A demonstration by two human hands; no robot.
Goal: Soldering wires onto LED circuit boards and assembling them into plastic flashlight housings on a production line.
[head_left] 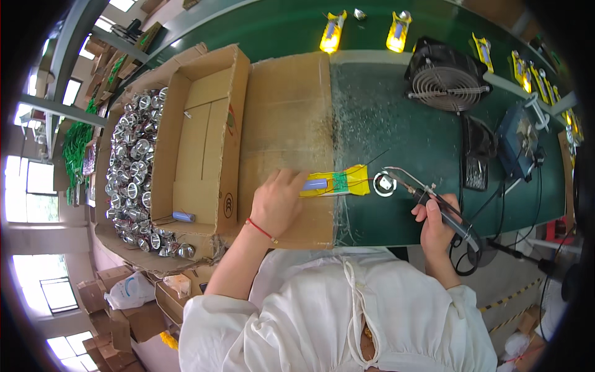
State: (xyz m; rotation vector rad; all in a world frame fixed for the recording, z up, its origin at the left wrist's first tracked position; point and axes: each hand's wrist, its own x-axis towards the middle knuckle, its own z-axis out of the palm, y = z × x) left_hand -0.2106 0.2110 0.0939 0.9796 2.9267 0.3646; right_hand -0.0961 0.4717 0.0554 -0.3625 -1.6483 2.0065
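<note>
My left hand (277,199) is closed on the left end of a yellow casing (358,180) lying across the cardboard and the green tabletop. In the casing sit a blue cylindrical battery (315,184) and a small green circuit board (339,181), with thin wires running off it. Just past the casing's right end lies a round silver and white lamp part (385,184). My right hand (436,224) grips a soldering iron (451,218), whose tip points at this part; whether they touch I cannot tell. A thin reddish strand runs beside the tip.
On the left stands an open cardboard box (198,136) holding a blue battery (183,216), beside a heap of silver lamp cups (133,186). A black fan (447,77) and a blue soldering station (518,142) stand right. Lit yellow lamps (397,32) line the far edge.
</note>
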